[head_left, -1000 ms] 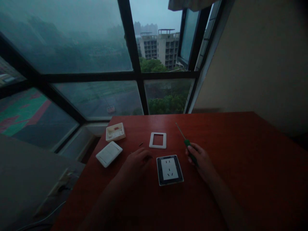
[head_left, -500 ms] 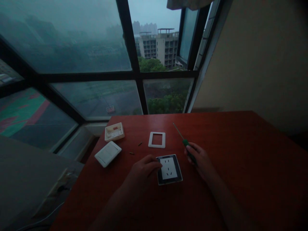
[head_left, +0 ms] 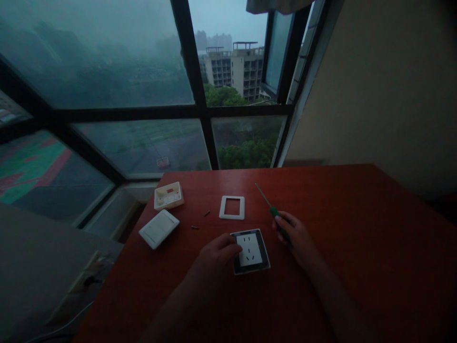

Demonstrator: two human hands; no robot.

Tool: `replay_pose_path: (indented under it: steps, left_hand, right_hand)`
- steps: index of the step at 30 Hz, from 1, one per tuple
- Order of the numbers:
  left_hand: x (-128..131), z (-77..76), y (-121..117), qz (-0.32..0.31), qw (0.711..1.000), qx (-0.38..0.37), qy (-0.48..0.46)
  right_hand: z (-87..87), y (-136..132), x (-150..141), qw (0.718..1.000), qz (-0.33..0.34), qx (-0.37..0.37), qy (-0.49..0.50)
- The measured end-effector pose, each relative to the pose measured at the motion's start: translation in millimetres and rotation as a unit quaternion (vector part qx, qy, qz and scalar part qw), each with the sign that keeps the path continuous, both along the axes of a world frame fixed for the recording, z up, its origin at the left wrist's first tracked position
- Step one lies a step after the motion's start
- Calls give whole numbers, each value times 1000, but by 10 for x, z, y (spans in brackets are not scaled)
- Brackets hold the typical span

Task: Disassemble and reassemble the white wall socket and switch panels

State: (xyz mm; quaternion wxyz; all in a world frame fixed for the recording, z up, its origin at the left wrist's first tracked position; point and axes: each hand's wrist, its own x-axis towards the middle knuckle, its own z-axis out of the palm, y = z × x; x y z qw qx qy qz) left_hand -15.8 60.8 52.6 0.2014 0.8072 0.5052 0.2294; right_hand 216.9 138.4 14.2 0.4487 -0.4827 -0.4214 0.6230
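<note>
In the head view a wall socket (head_left: 250, 250) lies face up on the table, its white slotted face set in a dark surround with a pale outer edge. My left hand (head_left: 222, 250) is at the socket's left side, thumb and fingers pinched together over its edge. Whatever sits between those fingertips is hidden. To the right of the socket, my right hand (head_left: 293, 232) is closed round the green handle of a screwdriver (head_left: 273, 211), whose thin shaft points up and to the left, away from the socket.
Beyond the socket lies a white cover frame (head_left: 232, 216). Two small screws (head_left: 207, 213) rest left of it. Further left are a white switch panel (head_left: 159, 229) and an open back box (head_left: 169, 196), near the edge of the red-brown table (head_left: 342, 209). Windows (head_left: 143, 143) stand behind.
My left hand has dipped slightly, its fingertips lower at the socket's left side. The right hand and screwdriver have barely moved; the whole view has shifted a little.
</note>
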Motion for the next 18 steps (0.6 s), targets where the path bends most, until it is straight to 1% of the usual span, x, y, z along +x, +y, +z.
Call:
replay_pose_path:
  steps: [5,13,18]
  left_hand:
    - [1,-9,-15,24,1000,-11,-5]
    - [-19,-39,-41,39,999,-19,-32]
    - [0,-48,-43,62,997,-26,-48]
  right_hand:
    - [-8,1,-3,1000,2,1,0]
    - [19,-14,4,1000,12,6,-2]
    - [8,-16,11,1000,16,7,-5]
